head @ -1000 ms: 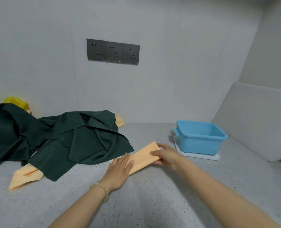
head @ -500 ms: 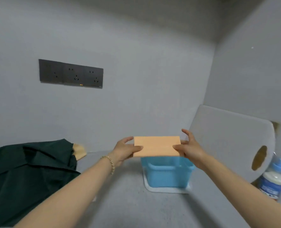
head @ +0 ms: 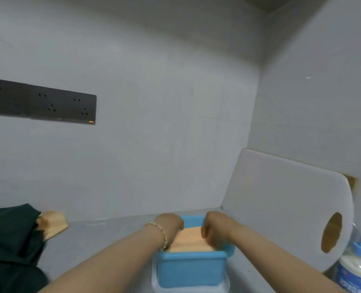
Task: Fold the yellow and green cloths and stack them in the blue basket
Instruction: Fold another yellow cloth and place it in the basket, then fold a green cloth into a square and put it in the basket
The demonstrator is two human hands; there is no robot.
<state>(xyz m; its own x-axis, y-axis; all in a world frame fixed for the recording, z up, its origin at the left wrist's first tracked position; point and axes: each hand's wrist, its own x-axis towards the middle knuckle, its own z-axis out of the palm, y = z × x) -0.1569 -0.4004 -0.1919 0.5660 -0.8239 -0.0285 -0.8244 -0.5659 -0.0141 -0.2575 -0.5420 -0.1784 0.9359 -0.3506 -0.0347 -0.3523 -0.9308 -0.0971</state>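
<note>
Both hands reach into the blue basket (head: 191,269), the left hand (head: 171,226) and right hand (head: 215,228) at opposite ends of the folded yellow cloth (head: 188,240) inside it. Their fingers curl downward, but whether they pinch it cannot be told. The green cloth (head: 10,240) lies heaped well left of the left hand.

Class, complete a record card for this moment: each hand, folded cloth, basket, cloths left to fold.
Left hand: grips left end of folded yellow cloth
Right hand: grips its right end
Folded yellow cloth: flat inside blue plastic basket
Blue plastic basket: on white tray, grey counter
Left to fold: crumpled dark green cloth, second yellow cloth partly under it
</note>
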